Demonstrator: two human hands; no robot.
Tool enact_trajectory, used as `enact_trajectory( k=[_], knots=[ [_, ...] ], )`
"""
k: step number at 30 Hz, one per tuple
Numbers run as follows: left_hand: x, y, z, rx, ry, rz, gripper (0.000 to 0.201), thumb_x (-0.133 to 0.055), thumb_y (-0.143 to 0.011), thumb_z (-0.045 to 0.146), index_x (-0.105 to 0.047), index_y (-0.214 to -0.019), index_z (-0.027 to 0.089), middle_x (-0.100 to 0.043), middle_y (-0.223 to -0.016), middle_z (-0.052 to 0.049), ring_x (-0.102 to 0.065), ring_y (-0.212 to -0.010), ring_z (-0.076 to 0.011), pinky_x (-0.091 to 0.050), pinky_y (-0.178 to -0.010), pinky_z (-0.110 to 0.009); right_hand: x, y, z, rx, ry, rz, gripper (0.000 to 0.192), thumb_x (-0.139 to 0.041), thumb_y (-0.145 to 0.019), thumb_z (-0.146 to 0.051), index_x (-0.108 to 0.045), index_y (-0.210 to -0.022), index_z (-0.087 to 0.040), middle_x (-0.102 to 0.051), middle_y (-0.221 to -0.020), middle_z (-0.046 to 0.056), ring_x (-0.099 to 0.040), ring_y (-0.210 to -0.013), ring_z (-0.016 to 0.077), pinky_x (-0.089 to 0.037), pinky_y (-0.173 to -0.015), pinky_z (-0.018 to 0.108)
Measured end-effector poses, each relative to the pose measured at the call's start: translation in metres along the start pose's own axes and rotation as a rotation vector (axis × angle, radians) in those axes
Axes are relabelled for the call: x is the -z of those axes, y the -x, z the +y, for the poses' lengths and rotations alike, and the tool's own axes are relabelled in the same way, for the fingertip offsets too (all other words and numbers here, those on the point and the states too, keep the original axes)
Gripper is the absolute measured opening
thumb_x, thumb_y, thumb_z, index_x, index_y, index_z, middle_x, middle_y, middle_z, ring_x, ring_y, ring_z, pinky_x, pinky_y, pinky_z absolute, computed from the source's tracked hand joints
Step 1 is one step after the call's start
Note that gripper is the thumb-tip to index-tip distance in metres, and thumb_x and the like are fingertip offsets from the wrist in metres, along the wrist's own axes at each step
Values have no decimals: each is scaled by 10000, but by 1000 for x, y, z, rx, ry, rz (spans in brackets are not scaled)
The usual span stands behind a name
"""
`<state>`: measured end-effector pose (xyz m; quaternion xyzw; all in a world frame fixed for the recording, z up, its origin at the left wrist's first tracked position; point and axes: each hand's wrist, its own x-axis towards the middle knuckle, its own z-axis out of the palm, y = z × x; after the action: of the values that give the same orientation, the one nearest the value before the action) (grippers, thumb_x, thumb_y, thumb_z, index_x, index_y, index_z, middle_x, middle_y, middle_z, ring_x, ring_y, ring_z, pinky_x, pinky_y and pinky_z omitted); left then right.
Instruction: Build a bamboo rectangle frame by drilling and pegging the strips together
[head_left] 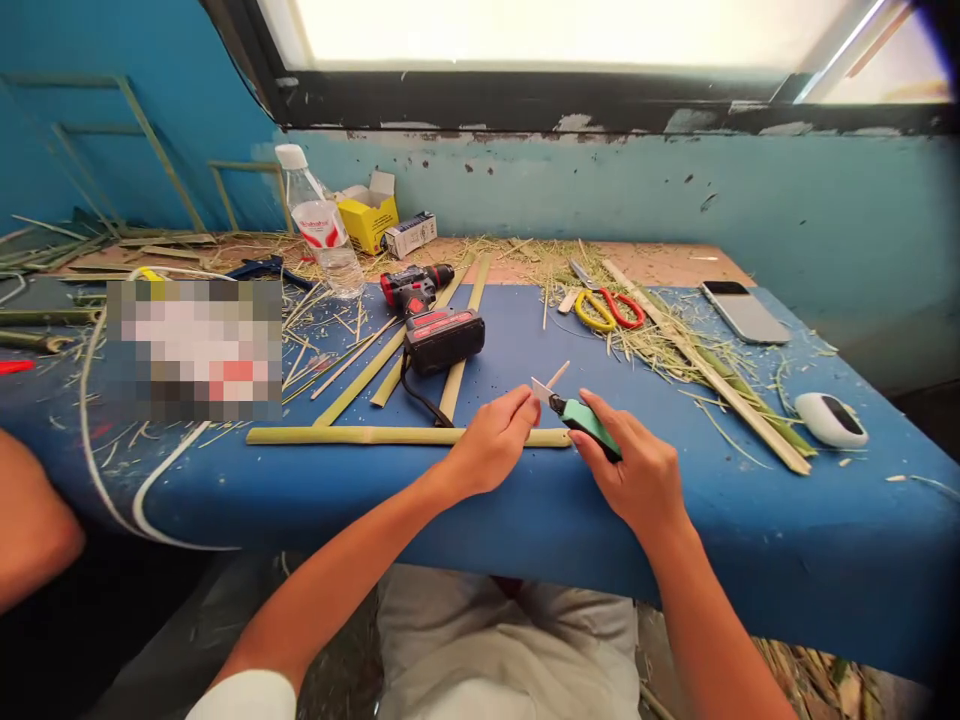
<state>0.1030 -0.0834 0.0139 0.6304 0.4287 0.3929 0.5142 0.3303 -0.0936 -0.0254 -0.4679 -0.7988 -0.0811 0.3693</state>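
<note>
My right hand (636,455) is closed around the green handle of a utility knife (589,420). The knife's blade points up and left, against a thin bamboo sliver (558,374). That sliver is pinched in my left hand (501,440), whose fingertips hide its lower end. Below both hands a long bamboo strip (360,436) lies crosswise near the table's front edge. Behind it, a cordless drill (442,338) rests on its side, its battery toward me, over more bamboo strips (474,320).
Scissors (609,308) with yellow and red handles lie among shavings, beside a long split bamboo piece (739,405). A phone (744,312) and a white rounded device (831,420) sit at right. A water bottle (324,235) and boxes (369,215) stand at back. Another person's arm (34,520) shows at left.
</note>
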Motion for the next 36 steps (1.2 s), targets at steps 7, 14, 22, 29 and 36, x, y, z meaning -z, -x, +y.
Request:
enact_trajectory(
  k=[7,14,22,29,36],
  knots=[
    [-4,3,6,3,125,-66,409,-437,-1104,568,-540,-946,206,-386,-681,53,-313,-600,-104,-254,-549,-251,4,4,-3,43,39,70,484,-585,-1079,-352,-556,-1523,-162,-731,-956,67,-675,-739,184,-485,-717,289],
    [-2,2,14,53,335,-96,313,-474,-1099,467,-436,-911,220,-402,-707,70,-288,-559,-77,-267,-535,-222,5,0,-8,69,108,52,494,-605,-1071,-369,-567,-1519,-163,-688,-869,43,-633,-697,176,-452,-688,287],
    [0,5,13,42,87,-4,346,-374,-1127,494,-553,-1015,220,-401,-672,62,-350,-612,-122,-291,-604,-272,-1,0,-11,-41,125,58,497,-599,-1070,-390,-587,-1528,-197,-773,-997,84,-715,-762,189,-493,-707,284],
    [-2,5,18,15,-288,86,394,-416,-1121,500,-391,-827,239,-450,-669,45,-346,-600,-145,-217,-643,-313,-3,4,-12,-54,94,-11,507,-591,-1079,-400,-590,-1540,-191,-778,-1006,83,-717,-758,184,-489,-703,278],
    [-6,6,12,8,-362,130,409,-395,-1127,516,-394,-820,245,-458,-660,36,-343,-580,-160,-199,-633,-321,-2,2,-15,-20,166,2,474,-566,-1096,-414,-608,-1488,-151,-783,-1001,85,-724,-775,178,-463,-684,275]
  ],
)
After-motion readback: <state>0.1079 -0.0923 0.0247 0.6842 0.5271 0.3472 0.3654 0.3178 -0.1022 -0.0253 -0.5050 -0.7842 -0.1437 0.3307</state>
